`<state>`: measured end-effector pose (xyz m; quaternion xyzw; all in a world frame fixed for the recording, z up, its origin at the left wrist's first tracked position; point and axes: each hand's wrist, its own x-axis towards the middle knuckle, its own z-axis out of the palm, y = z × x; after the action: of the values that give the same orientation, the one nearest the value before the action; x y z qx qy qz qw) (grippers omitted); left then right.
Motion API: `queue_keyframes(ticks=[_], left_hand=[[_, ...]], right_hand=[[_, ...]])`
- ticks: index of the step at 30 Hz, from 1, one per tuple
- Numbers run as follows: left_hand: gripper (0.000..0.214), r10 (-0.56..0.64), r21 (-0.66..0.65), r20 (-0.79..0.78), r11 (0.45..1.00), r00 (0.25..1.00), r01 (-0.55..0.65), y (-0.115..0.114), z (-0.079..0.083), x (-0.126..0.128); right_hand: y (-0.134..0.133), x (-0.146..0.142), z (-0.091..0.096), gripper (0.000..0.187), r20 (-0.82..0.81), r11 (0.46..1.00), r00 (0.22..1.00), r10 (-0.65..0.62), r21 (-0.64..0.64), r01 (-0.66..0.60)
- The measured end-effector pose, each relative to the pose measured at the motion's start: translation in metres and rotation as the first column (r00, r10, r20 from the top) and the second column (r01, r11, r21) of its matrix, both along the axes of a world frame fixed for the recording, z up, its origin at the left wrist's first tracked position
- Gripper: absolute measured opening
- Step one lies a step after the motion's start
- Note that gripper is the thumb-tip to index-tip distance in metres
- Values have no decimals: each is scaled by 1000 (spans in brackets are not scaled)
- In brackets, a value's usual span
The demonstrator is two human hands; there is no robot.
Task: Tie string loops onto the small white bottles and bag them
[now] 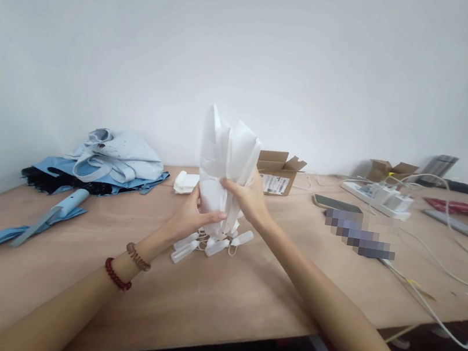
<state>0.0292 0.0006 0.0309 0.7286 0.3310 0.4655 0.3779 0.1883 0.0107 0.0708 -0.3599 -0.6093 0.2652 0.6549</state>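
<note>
A white, creased, thin bag-like sheet (216, 164) stands upright between my hands, with pointed folds at its top. My left hand (195, 216) grips its lower left side, the thumb lying across the front. Higher up on the right, my right hand (248, 198) is closed on the same sheet, its thumb pressed on a fold. Several small clear plastic tubes (217, 247) with white string loops lie on the table just below it. Whether the sheet touches them I cannot tell. Behind my left hand sits a small white folded stack (186, 182).
An open cardboard box (280, 173) stands behind my right hand. At left lie a pale blue cloth bag (118, 152) and a folded blue umbrella-like item (52, 216). A phone (337, 204), a power strip (388, 201) and white cables spread across the right of the wooden table (214, 307).
</note>
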Motion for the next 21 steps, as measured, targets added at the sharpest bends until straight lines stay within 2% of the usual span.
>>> queue_keyframes(ticks=[5,12,17,21], left_hand=[[78,57,9,43,998,997,-57,-5,6,-2],[66,156,33,31,987,987,-157,-2,3,-7],[62,65,1,57,998,996,-65,10,-5,-13],[70,-70,7,78,998,995,69,9,-5,-13]], right_hand=[[-12,-4,5,60,3,997,997,72,8,-72],[-13,-1,3,84,47,972,972,232,-37,-230],[0,10,-12,86,87,944,943,322,-106,-313],[11,22,-25,83,144,884,877,458,-178,-433]])
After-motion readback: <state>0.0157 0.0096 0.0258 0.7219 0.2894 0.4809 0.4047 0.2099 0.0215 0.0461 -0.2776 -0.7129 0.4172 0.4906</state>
